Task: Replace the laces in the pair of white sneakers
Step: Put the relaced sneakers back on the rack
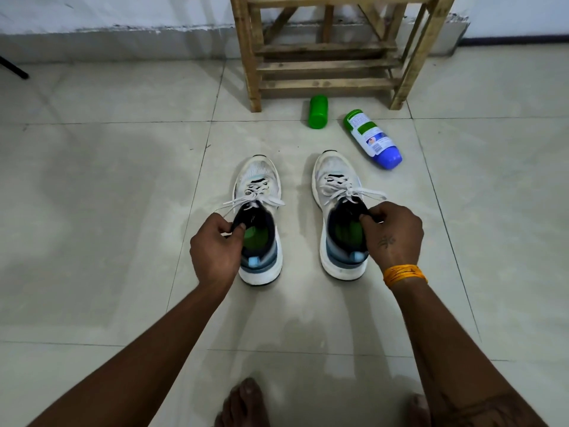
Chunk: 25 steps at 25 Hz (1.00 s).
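Both white sneakers stand side by side on the tiled floor (92,211) just ahead of me, toes pointing away toward the wooden rack (326,50) at the far side, and I have one in each hand. My left hand (215,245) has its thumb and fingers curled around the dark collar of the left sneaker (260,180), pinching the padded edge on its left side; my right hand (392,234) does the same on the right sneaker (334,167), fingers closed on the collar at its right edge. The collars feel like the right place to lift or steady them: soft padding that gives under the fingers, yet backed by a firmer heel, so I judge the shoes light and easy to move without slipping. The laces (348,188) are still threaded and tied, their flat white ends splayed out loosely to either side of each tongue; they look limp and thin, so I expect them to be fiddly, best taken by pinching a free end near the knot and pulling the bow loose before drawing them out eyelet by eyelet. Farther off, to the right, a green cap (318,111) and a white-and-blue bottle (371,138) lie on the floor, well apart from the shoes.
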Motion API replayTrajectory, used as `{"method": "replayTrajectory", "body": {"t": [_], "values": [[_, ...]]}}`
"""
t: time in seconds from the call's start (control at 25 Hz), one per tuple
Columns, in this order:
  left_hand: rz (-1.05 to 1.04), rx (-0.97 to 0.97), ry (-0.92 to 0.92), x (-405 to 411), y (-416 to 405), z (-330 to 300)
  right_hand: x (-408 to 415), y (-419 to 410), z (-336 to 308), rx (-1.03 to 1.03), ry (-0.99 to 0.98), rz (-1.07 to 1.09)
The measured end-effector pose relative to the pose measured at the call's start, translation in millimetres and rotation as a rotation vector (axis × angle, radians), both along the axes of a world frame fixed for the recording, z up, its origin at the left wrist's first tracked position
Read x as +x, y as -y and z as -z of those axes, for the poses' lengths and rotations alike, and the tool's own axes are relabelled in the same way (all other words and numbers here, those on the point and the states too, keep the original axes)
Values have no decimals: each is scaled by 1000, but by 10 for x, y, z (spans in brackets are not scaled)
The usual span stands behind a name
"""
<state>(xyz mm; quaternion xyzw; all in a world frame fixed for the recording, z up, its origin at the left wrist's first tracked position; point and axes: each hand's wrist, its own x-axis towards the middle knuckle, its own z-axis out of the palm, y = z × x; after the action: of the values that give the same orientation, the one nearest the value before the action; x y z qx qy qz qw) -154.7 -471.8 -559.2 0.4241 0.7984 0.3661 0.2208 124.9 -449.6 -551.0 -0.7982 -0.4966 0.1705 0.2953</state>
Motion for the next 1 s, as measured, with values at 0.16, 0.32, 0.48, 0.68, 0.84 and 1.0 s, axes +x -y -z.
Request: {"method": "replayTrajectory", "body": {"t": [0.16, 0.32, 0.48, 0.68, 0.84, 1.0], "values": [[-46, 39, 44, 16, -133, 24, -207, -85, 62, 115, -60, 12], [-54, 63, 76, -3, -370, -164, -373, -254, -42, 149, -100, 14], [-73, 71, 100, 13, -601, -651, -428, -486, -462, 141, -191, 19], [-81, 36, 150, 13, -806, -1597, -396, -680, -1424, 135, -334, 60], [-85, 22, 185, 99, -914, -2606, -298, -787, -2447, 121, -375, 99], [-50, 31, 167, 173, -1166, -3540, -249, -936, -3431, 69, -411, 145]]}}
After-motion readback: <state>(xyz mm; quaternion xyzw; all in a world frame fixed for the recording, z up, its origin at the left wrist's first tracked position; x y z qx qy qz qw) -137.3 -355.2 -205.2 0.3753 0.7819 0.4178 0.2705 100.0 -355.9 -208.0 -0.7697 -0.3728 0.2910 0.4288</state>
